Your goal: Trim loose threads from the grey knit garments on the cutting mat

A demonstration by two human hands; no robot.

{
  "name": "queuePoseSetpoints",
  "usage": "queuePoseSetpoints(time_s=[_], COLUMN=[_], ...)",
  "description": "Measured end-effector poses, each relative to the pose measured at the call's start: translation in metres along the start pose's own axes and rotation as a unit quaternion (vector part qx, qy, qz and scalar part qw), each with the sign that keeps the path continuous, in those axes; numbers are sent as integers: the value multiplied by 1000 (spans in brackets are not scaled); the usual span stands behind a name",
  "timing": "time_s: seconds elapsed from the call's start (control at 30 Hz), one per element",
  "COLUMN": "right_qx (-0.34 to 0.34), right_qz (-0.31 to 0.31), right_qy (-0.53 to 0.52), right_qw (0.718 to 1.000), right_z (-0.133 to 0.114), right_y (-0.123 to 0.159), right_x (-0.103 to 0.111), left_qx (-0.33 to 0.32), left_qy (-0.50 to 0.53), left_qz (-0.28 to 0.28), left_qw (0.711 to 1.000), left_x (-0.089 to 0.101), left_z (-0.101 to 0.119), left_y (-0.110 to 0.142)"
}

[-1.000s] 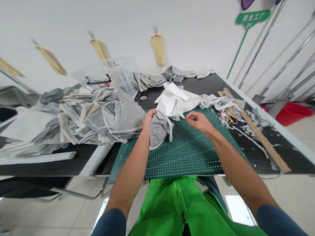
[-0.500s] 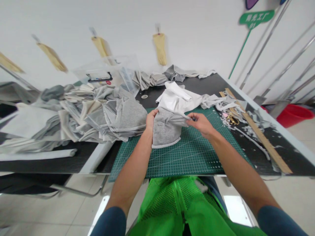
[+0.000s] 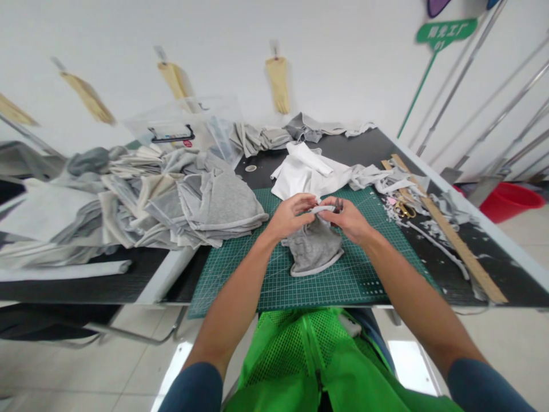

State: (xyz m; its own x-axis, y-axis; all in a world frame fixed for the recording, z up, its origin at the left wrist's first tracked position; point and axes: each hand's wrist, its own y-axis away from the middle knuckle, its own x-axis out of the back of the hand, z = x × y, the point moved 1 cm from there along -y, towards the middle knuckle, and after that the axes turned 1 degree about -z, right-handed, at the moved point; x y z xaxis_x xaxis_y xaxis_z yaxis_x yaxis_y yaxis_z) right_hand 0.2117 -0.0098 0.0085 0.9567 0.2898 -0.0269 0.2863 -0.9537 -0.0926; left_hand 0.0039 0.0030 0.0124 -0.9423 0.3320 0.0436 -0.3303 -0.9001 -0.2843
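Note:
My left hand and my right hand both pinch the top edge of a small grey fabric piece with a pale trim. The piece hangs from my fingers down onto the green cutting mat. The hands almost touch each other above the mat's middle. White fabric lies crumpled just beyond my hands.
A big heap of grey and cream fabric pieces fills the table's left. Gold scissors, a long wooden ruler and fabric scraps lie to the right. A clear plastic box stands at the back. A red bin sits on the floor.
The grey piece came off the heap's edge toward the mat's middle. My left hand moved right to meet the right hand, and both now grip its top edge.

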Motion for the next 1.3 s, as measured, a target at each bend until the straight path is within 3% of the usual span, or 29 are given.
queuePoseSetpoints(time_s=[0.1,0.23,0.37,0.67,0.83,0.93,1.07,1.3], right_qx=[19,44,43,32,32,30,19,17], right_qz=[-10,22,4,-11,-18,-26,-53,-70], right_qy=[-1,-36,-8,-18,-26,-41,-44,-36], right_qw=[1000,998,999,999,999,998,997,997], right_z=[0,-1,-1,-7,-4,-3,-2,2], right_y=[1,-1,-1,2,0,0,2,2], right_x=[-3,-3,-5,-3,-2,-3,-4,-1], left_qx=[28,31,45,-4,-38,-48,-4,23], left_qy=[13,-4,-14,-87,-17,-26,8,106], left_qz=[-21,17,42,105,26,-1,12,88], left_qw=[999,999,998,991,999,999,1000,990], left_x=[-9,-8,-9,-9,-12,-17,-18,-9], left_z=[1,2,2,2,7,10,9,1], left_y=[3,4,4,1,7,10,8,2])
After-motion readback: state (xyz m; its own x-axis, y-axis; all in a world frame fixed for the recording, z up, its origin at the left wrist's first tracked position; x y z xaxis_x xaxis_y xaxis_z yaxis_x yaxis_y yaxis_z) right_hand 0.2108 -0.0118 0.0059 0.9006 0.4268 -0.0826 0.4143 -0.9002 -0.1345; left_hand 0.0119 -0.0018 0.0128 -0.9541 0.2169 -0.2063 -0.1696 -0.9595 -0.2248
